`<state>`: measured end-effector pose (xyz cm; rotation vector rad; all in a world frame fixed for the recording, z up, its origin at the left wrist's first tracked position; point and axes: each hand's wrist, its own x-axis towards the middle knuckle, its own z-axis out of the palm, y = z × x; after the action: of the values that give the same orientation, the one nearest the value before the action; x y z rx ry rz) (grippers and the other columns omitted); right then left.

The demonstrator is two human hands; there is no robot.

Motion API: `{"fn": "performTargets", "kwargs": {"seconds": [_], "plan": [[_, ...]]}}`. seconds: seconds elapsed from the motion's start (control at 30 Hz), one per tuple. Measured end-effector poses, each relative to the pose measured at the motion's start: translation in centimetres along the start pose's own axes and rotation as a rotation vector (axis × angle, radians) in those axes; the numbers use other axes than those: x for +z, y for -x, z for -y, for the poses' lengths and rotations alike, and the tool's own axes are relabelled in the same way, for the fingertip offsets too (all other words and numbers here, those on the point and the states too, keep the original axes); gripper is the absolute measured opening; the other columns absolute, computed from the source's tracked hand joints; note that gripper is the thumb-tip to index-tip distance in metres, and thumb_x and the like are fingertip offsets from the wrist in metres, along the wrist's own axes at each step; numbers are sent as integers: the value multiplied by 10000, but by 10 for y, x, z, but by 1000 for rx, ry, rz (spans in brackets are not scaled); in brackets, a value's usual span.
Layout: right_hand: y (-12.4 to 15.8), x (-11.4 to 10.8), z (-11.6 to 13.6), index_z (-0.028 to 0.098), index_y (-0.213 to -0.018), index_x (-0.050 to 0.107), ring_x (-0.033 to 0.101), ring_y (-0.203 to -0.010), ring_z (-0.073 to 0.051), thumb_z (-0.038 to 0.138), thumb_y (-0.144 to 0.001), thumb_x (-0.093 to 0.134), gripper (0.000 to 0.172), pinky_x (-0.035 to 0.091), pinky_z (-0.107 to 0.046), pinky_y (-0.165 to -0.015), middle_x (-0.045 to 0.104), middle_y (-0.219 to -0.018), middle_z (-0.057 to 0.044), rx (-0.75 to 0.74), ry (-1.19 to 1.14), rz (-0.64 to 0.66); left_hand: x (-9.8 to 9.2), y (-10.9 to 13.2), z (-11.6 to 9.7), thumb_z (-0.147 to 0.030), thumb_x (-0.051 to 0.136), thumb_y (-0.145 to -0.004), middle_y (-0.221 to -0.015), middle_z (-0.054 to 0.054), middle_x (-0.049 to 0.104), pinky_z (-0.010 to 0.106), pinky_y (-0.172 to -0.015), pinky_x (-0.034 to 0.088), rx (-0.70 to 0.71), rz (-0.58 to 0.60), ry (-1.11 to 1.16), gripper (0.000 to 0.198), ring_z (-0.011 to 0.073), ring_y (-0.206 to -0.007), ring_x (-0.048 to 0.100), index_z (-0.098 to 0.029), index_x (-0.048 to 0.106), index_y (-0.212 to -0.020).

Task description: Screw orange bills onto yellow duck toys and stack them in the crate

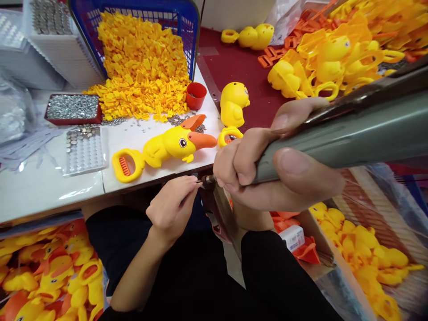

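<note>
My right hand grips a grey electric screwdriver that runs off to the upper right, its tip pointing left. My left hand is pinched at that tip, fingers closed on something very small that I cannot make out. Both hands are below the table's front edge, over my lap. A yellow duck toy with an orange beak and a ring handle lies on the white table just beyond them. A yellow duck body with a loose ring handle stands to its right.
A blue basket spills small yellow parts onto the table. A red cup, a red tray of screws and a clear blister tray sit nearby. Heaps of duck parts fill the upper right, and bins of ducks flank my legs.
</note>
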<state>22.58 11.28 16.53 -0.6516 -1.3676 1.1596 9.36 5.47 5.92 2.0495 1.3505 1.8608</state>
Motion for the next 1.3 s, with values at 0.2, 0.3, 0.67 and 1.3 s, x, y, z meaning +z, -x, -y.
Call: {"fn": "performTargets", "kwargs": {"seconds": [0.2, 0.3, 0.67, 1.3], "plan": [[-6, 0, -6, 298, -893, 440, 406, -312, -83, 533, -915, 702, 351, 399, -230, -369, 437, -469, 145, -67, -99, 53, -3, -3, 4, -57, 807, -852, -966, 24, 830, 269, -879, 665, -51, 51, 9, 502, 166, -862, 812, -200, 640, -1304], [-8, 3, -10, 299, -899, 458, 405, -297, -90, 475, -917, 697, 298, 380, -226, -353, 441, -462, 134, -109, -128, 43, -10, -6, 6, -98, 772, -901, -1014, 11, 826, 292, -941, 650, -87, 127, 62, 586, 163, -913, 810, -233, 556, -1429], [-33, 10, -25, 299, -795, 429, 288, -326, -118, 414, -832, 627, 232, 266, -286, -355, 270, -485, 91, -206, 35, -377, 11, -68, 83, -739, 767, -769, -1606, 253, 464, 585, -1205, 346, -82, 635, -501, 1071, 469, -1486, 426, -158, 413, -1597], [-50, 30, -56, 335, -947, 496, 272, -329, -146, 553, -810, 620, 285, 275, -315, -352, 300, -480, 95, -64, 55, -295, -12, -46, 50, -634, 661, -910, -1267, 159, 703, 450, -790, 468, -143, 712, -665, 701, 354, -992, 667, -198, 603, -1456]]}}
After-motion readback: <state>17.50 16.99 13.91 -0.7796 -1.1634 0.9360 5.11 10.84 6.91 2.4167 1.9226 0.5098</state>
